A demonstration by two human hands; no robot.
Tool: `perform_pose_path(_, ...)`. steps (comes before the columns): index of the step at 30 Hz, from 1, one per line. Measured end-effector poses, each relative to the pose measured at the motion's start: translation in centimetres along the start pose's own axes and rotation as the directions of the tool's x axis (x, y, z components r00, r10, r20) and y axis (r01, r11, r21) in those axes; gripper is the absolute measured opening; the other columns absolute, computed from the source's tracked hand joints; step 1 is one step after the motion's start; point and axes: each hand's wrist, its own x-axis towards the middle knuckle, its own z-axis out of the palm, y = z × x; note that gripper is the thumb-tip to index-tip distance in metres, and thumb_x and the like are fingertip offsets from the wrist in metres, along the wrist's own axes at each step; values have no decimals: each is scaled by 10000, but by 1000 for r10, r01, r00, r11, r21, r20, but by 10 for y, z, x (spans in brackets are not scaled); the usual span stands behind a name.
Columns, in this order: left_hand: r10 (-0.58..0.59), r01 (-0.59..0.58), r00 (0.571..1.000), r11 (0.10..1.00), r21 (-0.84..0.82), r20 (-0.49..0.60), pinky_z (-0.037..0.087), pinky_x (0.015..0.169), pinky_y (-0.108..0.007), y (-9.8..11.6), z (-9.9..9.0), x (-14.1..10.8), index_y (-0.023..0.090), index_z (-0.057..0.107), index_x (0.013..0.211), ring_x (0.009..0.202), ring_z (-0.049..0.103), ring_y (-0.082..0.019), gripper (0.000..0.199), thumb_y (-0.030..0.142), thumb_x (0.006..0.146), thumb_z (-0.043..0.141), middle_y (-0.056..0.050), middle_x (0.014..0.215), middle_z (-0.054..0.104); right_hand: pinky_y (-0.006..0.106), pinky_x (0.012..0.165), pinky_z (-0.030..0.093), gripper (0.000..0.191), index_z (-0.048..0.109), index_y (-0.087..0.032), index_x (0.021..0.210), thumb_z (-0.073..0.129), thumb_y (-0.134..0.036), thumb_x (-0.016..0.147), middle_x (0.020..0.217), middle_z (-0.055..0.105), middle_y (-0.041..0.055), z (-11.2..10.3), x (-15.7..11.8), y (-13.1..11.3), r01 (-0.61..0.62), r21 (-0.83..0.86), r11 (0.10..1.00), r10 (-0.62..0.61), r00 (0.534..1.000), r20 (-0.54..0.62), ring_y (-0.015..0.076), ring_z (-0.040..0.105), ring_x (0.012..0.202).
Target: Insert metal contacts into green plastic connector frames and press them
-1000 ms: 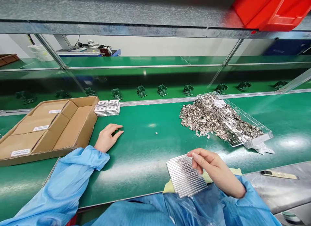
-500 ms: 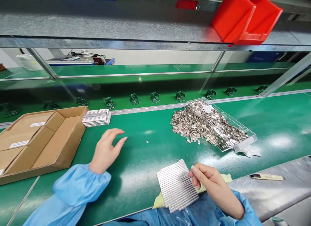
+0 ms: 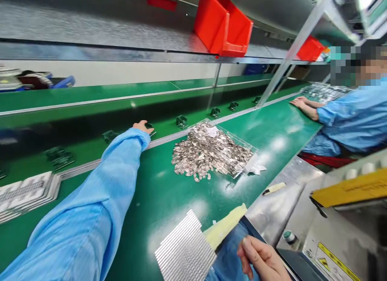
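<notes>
My left hand (image 3: pixel 142 127) is stretched far across the belt, in a blue sleeve, and reaches over the far metal rail. It is next to a small dark green part (image 3: pixel 150 127) on the lower belt behind, and its fingers are mostly hidden. My right hand (image 3: pixel 260 259) sits at the bottom edge of the view, fingertips pinched together, with nothing visible in them. Just left of it, apart from the fingers, a silver sheet of small metal pieces in tight rows (image 3: pixel 185 250) lies on the green belt (image 3: pixel 157 208) beside a pale yellow pad (image 3: pixel 225 226).
A clear tray heaped with loose metal pieces (image 3: pixel 211 150) stands mid-belt. Stacked silver trays (image 3: pixel 27 196) lie at left. A co-worker's hands (image 3: pixel 299 103) rest on the belt at far right. A steel machine (image 3: pixel 338 216) with yellow labels stands at lower right, under red bins (image 3: pixel 222 31) on a shelf.
The view has swung right. My left hand has moved from the belt near the cardboard box to the far rail. The silver sheet has left my right hand and lies on the belt.
</notes>
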Motion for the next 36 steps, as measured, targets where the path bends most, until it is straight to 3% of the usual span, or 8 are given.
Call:
perform_pose_path(7,101,-103,994,994,-39,-35,388,1021,-453,48,-21,-15,71,484,1228,1174,524,-303,548,320,768,645,-162,1185,580,250,576,435,384,658,-156,820,470,-474,922,687,630,38,11,53,-30,155,-341,927,-214,966,-143,157,563,616)
perform_pose_path(12,444,-443,895,878,-183,-33,475,893,-375,85,-83,-110,91,405,1330,998,614,-188,749,494,741,630,-25,1011,572,272,735,485,243,654,-149,1080,514,-263,918,887,683,57,24,133,-54,75,-746,662,-321,928,-191,176,628,781)
perform_pose_path(16,604,-589,796,755,-288,-46,528,913,-416,30,-106,-231,256,445,1319,1016,629,-240,703,537,707,646,-27,1118,592,339,802,476,242,672,-140,1046,616,-299,873,983,652,113,35,165,-65,-22,-831,555,-296,929,-222,249,626,907)
perform_pose_path(21,360,-328,928,913,-244,100,575,881,-461,-96,-90,-325,357,421,1323,945,681,-287,722,577,680,664,-34,1172,634,342,845,471,163,677,-144,981,548,-209,905,1064,624,144,37,157,-70,-63,-904,422,-252,950,-184,260,623,980)
perform_pose_path(25,285,-245,943,943,-223,170,563,879,-485,-144,-80,-347,286,370,1372,955,680,-294,777,554,706,667,-95,1183,631,359,811,492,113,686,-60,881,653,-139,807,970,661,205,32,152,-77,-68,-946,316,-169,978,-126,310,647,948)
perform_pose_path(30,428,-378,889,886,-267,160,419,1032,-562,-148,-71,-345,263,125,1475,1219,528,-342,1069,560,645,730,-133,1319,554,278,764,467,328,657,15,711,534,-243,872,905,672,181,33,155,-81,-96,-959,266,-108,986,-129,263,661,944)
perform_pose_path(32,397,-354,900,907,-228,182,440,1000,-576,-149,-67,-340,268,59,1489,1208,531,-363,1129,579,632,726,-138,1315,559,299,770,486,191,657,-19,727,633,-193,803,914,678,198,35,154,-81,-114,-957,266,-107,983,-147,289,662,943)
perform_pose_path(36,340,-319,912,940,-123,231,528,885,-524,-150,-62,-334,239,290,1433,1048,627,-348,900,548,686,686,-131,1199,619,395,811,508,179,641,-84,883,657,-50,708,902,679,198,33,144,-83,-99,-948,303,-142,979,-148,343,645,960)
